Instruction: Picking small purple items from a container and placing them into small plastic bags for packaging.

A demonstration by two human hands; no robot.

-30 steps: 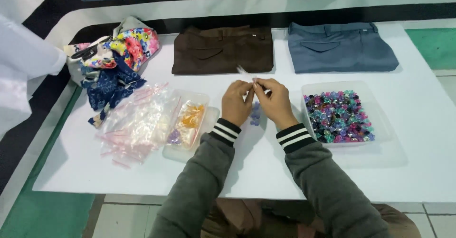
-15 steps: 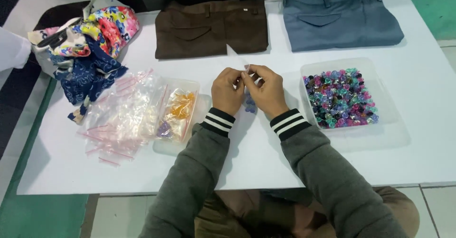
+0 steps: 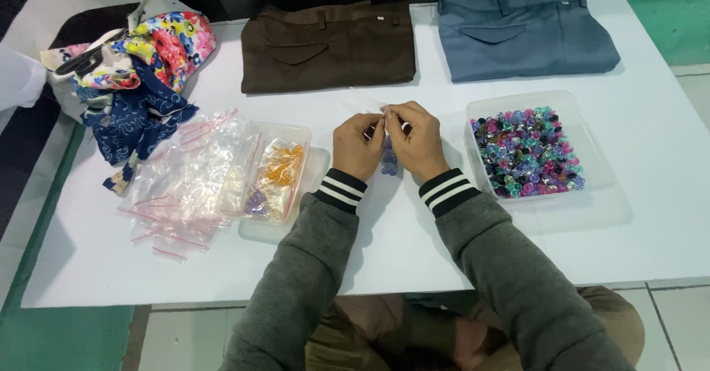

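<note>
Nearest the camera, two grey sleeves with striped cuffs reach over the white desk [image 3: 414,245]. The left hand [image 3: 357,147] and the right hand [image 3: 416,142] meet at their fingertips above the middle of the desk, both pinched shut on the top edge of a small clear zip bag [image 3: 388,156], which hangs between them with bluish-purple beads inside. To the right of the hands sits a clear tray [image 3: 488,105] full of mixed coloured beads [image 3: 526,151]. To the left lies a second clear tray [image 3: 292,130] holding filled bags, and beside it a loose heap of empty zip bags [image 3: 188,186]. Farther off lie folded brown trousers [image 3: 329,45] and folded blue-grey trousers [image 3: 525,34], with a bundle of patterned cloth [image 3: 140,75] at the far left.
</note>
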